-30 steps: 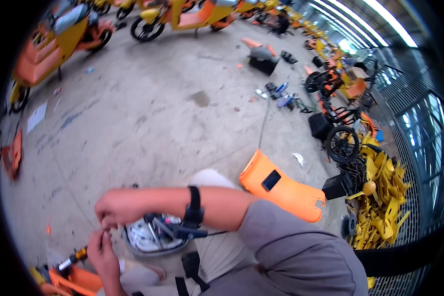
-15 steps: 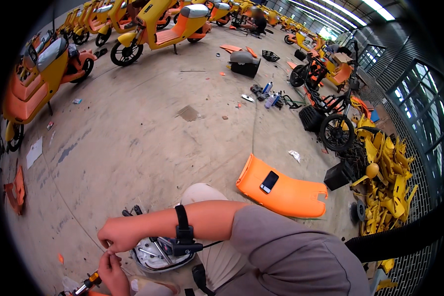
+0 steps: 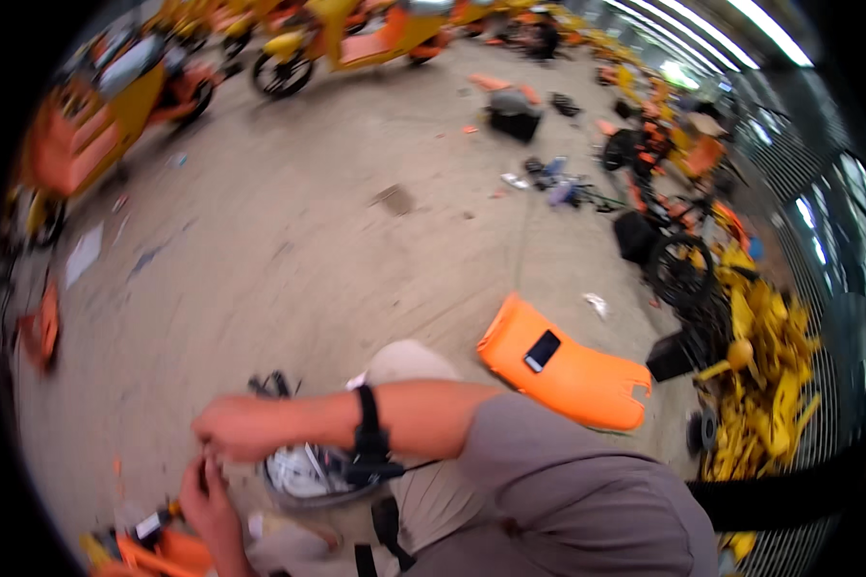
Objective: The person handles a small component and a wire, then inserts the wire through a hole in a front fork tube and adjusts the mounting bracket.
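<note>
My right hand (image 3: pixel 239 428) reaches across to the left with its fingers curled closed. Just below it, my left hand (image 3: pixel 208 500) is raised, its thumb and fingertips pinched together. The fingertips of both hands meet; anything between them is too small and smeared to make out. Beneath my right forearm sits a rounded tray (image 3: pixel 303 476) with metal tools in it. At the lower left, near my left hand, lie orange plastic parts (image 3: pixel 168 553) and a tool with a dark and amber handle (image 3: pixel 154 522), blurred.
An orange curved panel (image 3: pixel 573 377) lies on the floor to the right, a phone (image 3: pixel 542 351) on it. Beyond are a pile of yellow plastic parts (image 3: pixel 765 375), a stripped black scooter frame (image 3: pixel 678 264) and a black box (image 3: pixel 515 120). Yellow scooters (image 3: pixel 91 130) stand at the back left.
My view has swung, so the floor things sit further right and more orange parts show at the lower left. Both hands stay together, fingertips meeting; the picture is more blurred.
</note>
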`<action>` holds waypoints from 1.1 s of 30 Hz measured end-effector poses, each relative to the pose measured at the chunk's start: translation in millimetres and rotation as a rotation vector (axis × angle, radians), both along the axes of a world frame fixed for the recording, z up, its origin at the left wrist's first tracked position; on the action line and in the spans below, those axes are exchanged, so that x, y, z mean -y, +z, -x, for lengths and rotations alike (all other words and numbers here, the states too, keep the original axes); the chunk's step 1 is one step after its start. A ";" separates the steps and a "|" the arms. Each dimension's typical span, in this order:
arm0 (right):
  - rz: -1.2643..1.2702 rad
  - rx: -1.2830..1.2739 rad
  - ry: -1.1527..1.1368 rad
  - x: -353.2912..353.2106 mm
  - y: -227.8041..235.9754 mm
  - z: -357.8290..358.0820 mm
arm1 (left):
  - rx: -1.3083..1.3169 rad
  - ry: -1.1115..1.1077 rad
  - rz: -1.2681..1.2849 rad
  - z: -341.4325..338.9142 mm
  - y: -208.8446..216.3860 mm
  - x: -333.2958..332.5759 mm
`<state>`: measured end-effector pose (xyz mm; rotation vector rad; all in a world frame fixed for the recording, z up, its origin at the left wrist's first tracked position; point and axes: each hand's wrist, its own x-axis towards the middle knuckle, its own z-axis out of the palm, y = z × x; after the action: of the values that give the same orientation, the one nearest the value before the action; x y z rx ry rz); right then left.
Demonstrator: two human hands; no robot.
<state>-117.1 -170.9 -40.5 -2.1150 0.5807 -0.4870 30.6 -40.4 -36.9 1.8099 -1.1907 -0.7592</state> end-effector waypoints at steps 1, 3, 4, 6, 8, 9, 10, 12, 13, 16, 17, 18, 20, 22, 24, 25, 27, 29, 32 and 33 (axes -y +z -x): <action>-0.036 -0.040 -0.006 0.8 7.0 4.8 | -0.055 -0.032 0.031 -0.6 -1.9 0.0; -0.073 -0.082 -0.053 1.5 26.9 10.8 | -0.081 -0.054 0.087 -0.5 0.1 4.7; -0.157 -0.186 -0.035 3.8 35.7 20.2 | -0.031 -0.081 0.102 6.6 5.5 9.3; 0.053 0.033 -0.065 4.8 12.2 24.3 | 0.027 -0.108 0.074 12.4 15.5 10.5; 0.038 -0.012 -0.040 -3.1 29.8 20.3 | 0.060 -0.110 0.013 6.6 19.2 1.7; 0.050 -0.017 -0.017 -5.7 30.9 18.3 | 0.067 -0.068 -0.019 4.8 19.7 -2.6; 0.077 -0.037 -0.012 -5.7 33.0 19.8 | 0.088 -0.112 -0.009 5.9 20.7 -1.4; 0.082 -0.075 0.030 -7.9 37.6 17.3 | 0.114 -0.133 -0.014 3.7 21.4 -4.8; 0.104 -0.112 0.041 -8.2 39.1 16.1 | 0.145 -0.156 -0.008 2.1 21.0 -6.7; 0.023 -0.172 0.092 -4.3 46.7 18.7 | 0.148 -0.200 -0.014 0.6 21.6 -7.6; -0.044 -0.223 0.109 -2.5 48.2 21.4 | 0.130 -0.230 -0.013 1.0 22.4 -6.6; -0.072 -0.192 0.119 -1.6 45.2 24.8 | 0.064 -0.224 -0.019 1.7 22.5 -6.1; -0.127 -0.175 0.137 0.3 45.6 29.4 | 0.025 -0.236 -0.032 3.5 27.6 -4.2; -0.182 -0.161 0.148 1.7 48.2 33.3 | -0.017 -0.252 -0.044 3.7 25.4 -3.1; -0.406 -0.074 0.167 1.5 54.3 32.5 | -0.475 -0.267 0.064 0.8 23.8 -4.9; -0.406 -0.074 0.176 0.7 55.5 30.9 | -0.473 -0.259 0.065 -1.8 25.1 -5.5; -0.441 -0.005 0.212 0.9 54.6 30.3 | -0.638 -0.304 0.068 -5.1 25.2 -3.3; -0.488 0.016 0.199 0.2 52.1 29.2 | -0.656 -0.295 0.085 -4.6 25.9 -1.6; -0.533 0.070 0.185 -1.9 53.5 27.6 | -0.650 -0.279 0.128 -2.1 30.0 -1.8; -0.531 0.099 0.184 -3.3 55.7 26.8 | -0.630 -0.270 0.156 -2.3 31.8 -2.6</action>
<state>-143.9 -167.7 15.3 -1.6082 0.3987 -0.2900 33.0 -37.8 -5.1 1.1571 -1.0327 -1.2394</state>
